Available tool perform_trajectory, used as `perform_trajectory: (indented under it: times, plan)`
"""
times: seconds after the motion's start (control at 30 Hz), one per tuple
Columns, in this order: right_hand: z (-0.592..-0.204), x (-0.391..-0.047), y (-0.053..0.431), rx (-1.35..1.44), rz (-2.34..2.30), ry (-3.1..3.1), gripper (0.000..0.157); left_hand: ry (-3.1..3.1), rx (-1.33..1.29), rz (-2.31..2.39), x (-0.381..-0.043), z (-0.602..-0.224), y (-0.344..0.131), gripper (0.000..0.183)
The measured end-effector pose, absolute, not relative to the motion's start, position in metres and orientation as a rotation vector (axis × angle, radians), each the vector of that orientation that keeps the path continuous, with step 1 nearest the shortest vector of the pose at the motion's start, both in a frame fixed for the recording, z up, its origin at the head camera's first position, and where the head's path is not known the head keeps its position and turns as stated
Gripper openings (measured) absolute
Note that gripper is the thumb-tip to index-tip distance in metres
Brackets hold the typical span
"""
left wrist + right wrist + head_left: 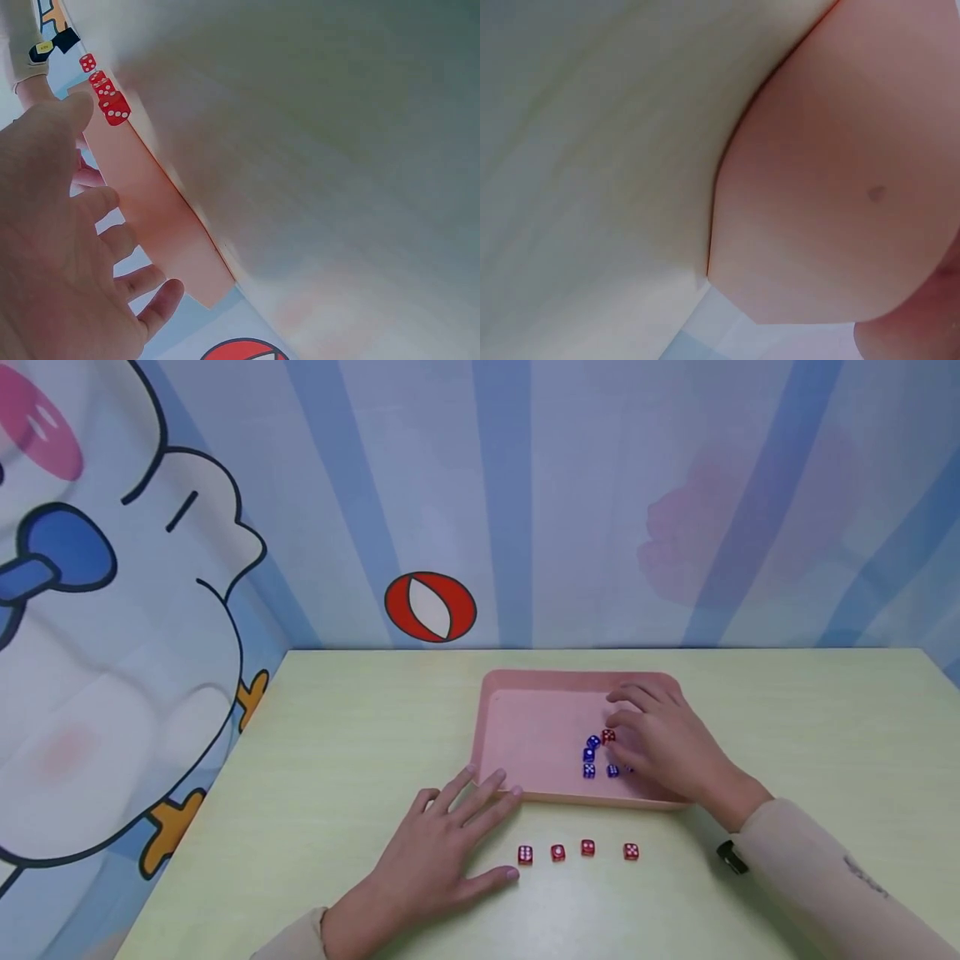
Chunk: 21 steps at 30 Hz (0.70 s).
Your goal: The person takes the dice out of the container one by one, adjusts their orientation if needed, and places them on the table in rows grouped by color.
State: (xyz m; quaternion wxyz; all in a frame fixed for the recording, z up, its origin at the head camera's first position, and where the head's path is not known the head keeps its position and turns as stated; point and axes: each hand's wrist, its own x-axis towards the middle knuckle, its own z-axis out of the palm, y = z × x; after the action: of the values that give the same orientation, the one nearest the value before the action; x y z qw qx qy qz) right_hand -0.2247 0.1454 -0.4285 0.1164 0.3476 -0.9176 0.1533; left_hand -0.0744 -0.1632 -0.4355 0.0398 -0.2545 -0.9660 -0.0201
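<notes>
A pink tray lies on the table with several blue dice and one red die inside. My right hand is over the tray's right half, fingers parted, thumb and a fingertip close on either side of that red die. Part of a blue die is covered by this hand. With fingers spread, my left hand rests at the tray's near left corner, fingertips by the rim. Several red dice stand in a loose row in front of the tray, right of the left thumb; the left wrist view shows red dice too.
The pale table reaches back to a wall printed with blue stripes and cartoon figures. A dark band sits at the right sleeve. In the right wrist view the tray's outer wall fills much of the picture.
</notes>
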Motion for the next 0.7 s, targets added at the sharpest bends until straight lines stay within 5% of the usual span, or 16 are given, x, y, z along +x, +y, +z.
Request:
perform_trajectory:
  times: [0.7]
  plan:
    - [-0.4312, -0.2259, 0.1439, 0.988, 0.406, -2.732, 0.015, -2.943, -0.79, -0.056, -0.0749, -0.436, -0.1632, 0.081]
